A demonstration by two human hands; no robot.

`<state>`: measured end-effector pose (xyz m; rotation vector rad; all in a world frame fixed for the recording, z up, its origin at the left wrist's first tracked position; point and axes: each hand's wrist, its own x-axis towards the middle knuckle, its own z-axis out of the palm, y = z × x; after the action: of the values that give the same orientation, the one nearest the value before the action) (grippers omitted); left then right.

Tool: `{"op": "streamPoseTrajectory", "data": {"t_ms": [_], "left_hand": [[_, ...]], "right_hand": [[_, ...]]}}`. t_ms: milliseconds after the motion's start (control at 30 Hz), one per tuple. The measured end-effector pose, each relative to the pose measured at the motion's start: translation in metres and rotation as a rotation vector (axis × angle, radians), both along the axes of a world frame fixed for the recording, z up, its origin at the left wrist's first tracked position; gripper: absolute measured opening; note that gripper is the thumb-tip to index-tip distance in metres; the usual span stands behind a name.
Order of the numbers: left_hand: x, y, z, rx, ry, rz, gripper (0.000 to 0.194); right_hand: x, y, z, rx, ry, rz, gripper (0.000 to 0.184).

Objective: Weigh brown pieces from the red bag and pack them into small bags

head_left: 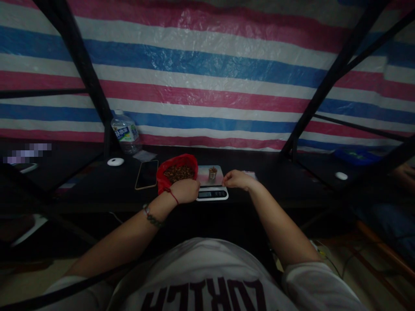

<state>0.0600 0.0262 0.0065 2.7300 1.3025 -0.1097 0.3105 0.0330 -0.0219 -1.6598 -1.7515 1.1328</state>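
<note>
A flat kitchen scale point(204, 175) with a silver plate and a dark display sits near the table's front edge. On its plate stands a small metallic cup point(212, 173) filled with brown bits. My left hand point(185, 191) is closed at the scale's left edge, its fingertips mostly hidden. Opposite it, my right hand point(238, 179) has its fingers curled against the scale's right edge. Just behind my left hand is an open red bag point(164, 166) holding a heap of small brown pieces point(178, 172), which look like seeds or kernels.
Left of the bag lie a phone point(147, 174) and a white, mouse-like object point(116, 161). A clear plastic bottle point(126, 134) stands behind them. Dark metal posts point(324, 99) flank the workspace before a striped sheet point(207, 65). At far right, another person's hand point(407, 175) shows.
</note>
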Motion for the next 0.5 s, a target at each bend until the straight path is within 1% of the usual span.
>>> {"op": "streamPoseTrajectory", "data": {"t_ms": [100, 200, 267, 367, 433, 500], "left_hand": [[-0.002, -0.001, 0.003, -0.013, -0.001, -0.008, 0.033], [-0.007, 0.001, 0.01, -0.01, -0.037, -0.016, 0.033], [-0.011, 0.004, 0.016, 0.007, -0.074, -0.012, 0.033], [-0.022, 0.015, 0.023, 0.053, -0.142, 0.023, 0.031], [-0.031, 0.027, 0.027, 0.089, -0.173, 0.068, 0.03], [-0.043, 0.039, 0.029, 0.109, -0.17, 0.133, 0.031]], "right_hand": [[0.003, -0.003, 0.006, 0.011, -0.044, 0.02, 0.01], [0.008, -0.003, 0.013, 0.092, -0.056, -0.025, 0.011], [0.01, -0.003, 0.017, 0.199, -0.03, -0.07, 0.013], [0.005, -0.002, 0.022, 0.405, -0.038, -0.142, 0.015], [-0.004, -0.002, 0.025, 0.509, -0.063, -0.185, 0.016], [-0.021, 0.0, 0.026, 0.57, -0.067, -0.206, 0.019]]}}
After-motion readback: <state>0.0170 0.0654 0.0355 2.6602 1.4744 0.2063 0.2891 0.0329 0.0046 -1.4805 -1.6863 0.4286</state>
